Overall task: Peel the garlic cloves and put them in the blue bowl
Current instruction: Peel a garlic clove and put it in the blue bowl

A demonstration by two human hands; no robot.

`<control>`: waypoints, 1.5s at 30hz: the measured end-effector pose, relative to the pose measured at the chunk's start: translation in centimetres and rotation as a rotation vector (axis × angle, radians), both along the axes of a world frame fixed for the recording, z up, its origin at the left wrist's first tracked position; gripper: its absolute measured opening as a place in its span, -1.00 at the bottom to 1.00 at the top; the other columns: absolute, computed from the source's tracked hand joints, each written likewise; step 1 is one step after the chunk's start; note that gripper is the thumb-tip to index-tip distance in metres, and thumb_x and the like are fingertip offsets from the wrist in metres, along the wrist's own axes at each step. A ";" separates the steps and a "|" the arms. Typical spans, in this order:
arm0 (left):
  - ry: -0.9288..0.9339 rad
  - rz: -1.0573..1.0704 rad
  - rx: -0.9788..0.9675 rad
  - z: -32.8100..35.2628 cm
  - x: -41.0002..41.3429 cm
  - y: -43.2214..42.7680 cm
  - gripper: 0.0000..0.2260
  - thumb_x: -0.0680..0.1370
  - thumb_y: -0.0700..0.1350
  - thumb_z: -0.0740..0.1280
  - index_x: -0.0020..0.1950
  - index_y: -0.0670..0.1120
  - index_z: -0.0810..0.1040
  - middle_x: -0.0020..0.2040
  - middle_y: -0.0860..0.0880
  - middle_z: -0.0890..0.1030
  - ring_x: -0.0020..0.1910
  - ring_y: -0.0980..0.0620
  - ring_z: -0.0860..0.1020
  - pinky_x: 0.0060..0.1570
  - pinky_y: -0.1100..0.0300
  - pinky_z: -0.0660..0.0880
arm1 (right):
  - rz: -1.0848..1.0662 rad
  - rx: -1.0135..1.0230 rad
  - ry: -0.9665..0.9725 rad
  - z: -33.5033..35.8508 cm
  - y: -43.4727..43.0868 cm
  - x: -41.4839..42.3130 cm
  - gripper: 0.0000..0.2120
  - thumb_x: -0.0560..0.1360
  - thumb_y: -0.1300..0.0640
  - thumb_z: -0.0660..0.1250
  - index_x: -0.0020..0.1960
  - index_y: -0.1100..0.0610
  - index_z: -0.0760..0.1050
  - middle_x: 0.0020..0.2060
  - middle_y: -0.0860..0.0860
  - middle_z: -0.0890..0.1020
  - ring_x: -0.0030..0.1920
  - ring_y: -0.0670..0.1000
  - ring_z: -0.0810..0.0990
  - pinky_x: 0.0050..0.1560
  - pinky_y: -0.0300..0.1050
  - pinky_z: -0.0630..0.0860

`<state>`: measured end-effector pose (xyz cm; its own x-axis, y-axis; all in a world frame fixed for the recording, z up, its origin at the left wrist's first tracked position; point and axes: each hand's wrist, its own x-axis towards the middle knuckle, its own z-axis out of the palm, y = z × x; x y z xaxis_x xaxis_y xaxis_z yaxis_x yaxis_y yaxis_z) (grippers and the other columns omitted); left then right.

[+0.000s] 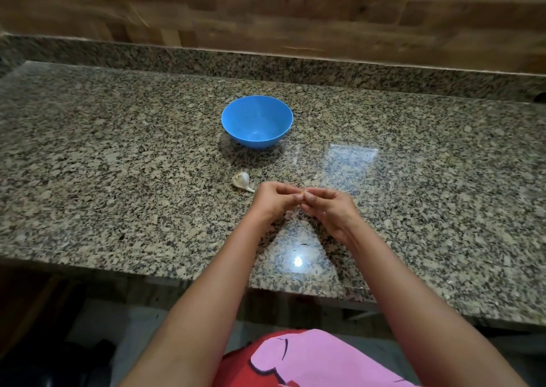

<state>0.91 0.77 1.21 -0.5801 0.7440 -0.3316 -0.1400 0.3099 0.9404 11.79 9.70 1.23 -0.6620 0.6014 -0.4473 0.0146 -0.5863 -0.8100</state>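
One bowl (257,121), perhaps two cloves (242,181).

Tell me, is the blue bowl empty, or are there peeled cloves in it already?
Empty. The blue bowl stands upright on the counter, and only bare blue plastic shows inside it, no cloves.

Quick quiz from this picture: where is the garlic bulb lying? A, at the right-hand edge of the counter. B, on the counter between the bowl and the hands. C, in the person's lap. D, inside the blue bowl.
B: the garlic bulb lies on the granite counter, nearer than the blue bowl and just beyond the left hand.
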 end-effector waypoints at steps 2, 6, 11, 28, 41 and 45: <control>-0.061 -0.013 0.006 0.1 -0.2 0.0 -0.87 0.44 -0.31 0.41 -0.02 -0.25 0.61 -0.13 -0.15 0.66 -0.20 0.03 0.62 -0.08 0.21 0.57 | 0.000 0.011 0.002 -0.1 0.2 0.1 -0.93 0.39 0.42 0.34 -0.14 0.33 0.54 -0.27 0.15 0.65 -0.27 0.03 0.67 -0.22 -0.23 0.61; -0.114 -0.030 0.017 0.1 -0.5 -0.1 -0.86 0.44 -0.32 0.41 -0.02 -0.29 0.60 -0.15 -0.19 0.65 -0.29 0.04 0.61 -0.17 0.24 0.58 | 0.047 0.073 -0.030 0.1 0.4 0.2 -0.91 0.41 0.41 0.34 -0.08 0.36 0.53 -0.24 0.17 0.64 -0.30 0.04 0.66 -0.25 -0.22 0.62; -0.065 -0.040 0.020 0.3 -0.4 -0.2 -0.81 0.46 -0.33 0.39 0.05 -0.36 0.57 -0.16 -0.19 0.64 -0.31 0.05 0.62 -0.22 0.29 0.60 | 0.080 0.134 -0.047 0.1 0.4 0.1 -0.93 0.45 0.41 0.31 -0.07 0.37 0.53 -0.27 0.17 0.66 -0.29 0.04 0.67 -0.25 -0.21 0.62; 0.062 0.153 0.067 -0.9 0.8 0.7 -0.93 0.44 -0.28 0.43 -0.13 -0.17 0.58 -0.19 -0.10 0.63 -0.21 -0.01 0.60 -0.07 0.12 0.59 | 0.044 0.248 -0.096 0.2 0.0 -0.3 -0.92 0.43 0.34 0.37 -0.08 0.27 0.54 -0.22 0.12 0.63 -0.25 0.04 0.62 -0.24 -0.19 0.60; 0.143 0.050 0.015 -0.9 0.8 0.6 -0.90 0.49 -0.24 0.38 -0.03 -0.08 0.58 -0.04 -0.15 0.64 -0.06 -0.10 0.64 0.00 0.00 0.60 | 0.061 0.124 -0.094 0.1 0.5 -0.1 -0.93 0.47 0.44 0.28 -0.08 0.35 0.50 -0.25 0.16 0.62 -0.30 0.01 0.64 -0.25 -0.21 0.60; 0.002 0.028 0.056 -0.6 0.8 0.6 -0.86 0.51 -0.29 0.34 0.06 -0.17 0.55 -0.06 -0.14 0.62 -0.13 -0.03 0.62 -0.04 0.11 0.60 | 0.101 0.120 -0.082 0.4 0.8 0.2 -0.86 0.47 0.43 0.28 0.03 0.41 0.49 -0.20 0.19 0.63 -0.29 0.02 0.66 -0.27 -0.23 0.59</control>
<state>1.70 1.35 0.62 -0.6015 0.7448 -0.2891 -0.1460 0.2533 0.9563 11.96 10.50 1.63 -0.6858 0.5862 -0.4313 0.1377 -0.4774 -0.8678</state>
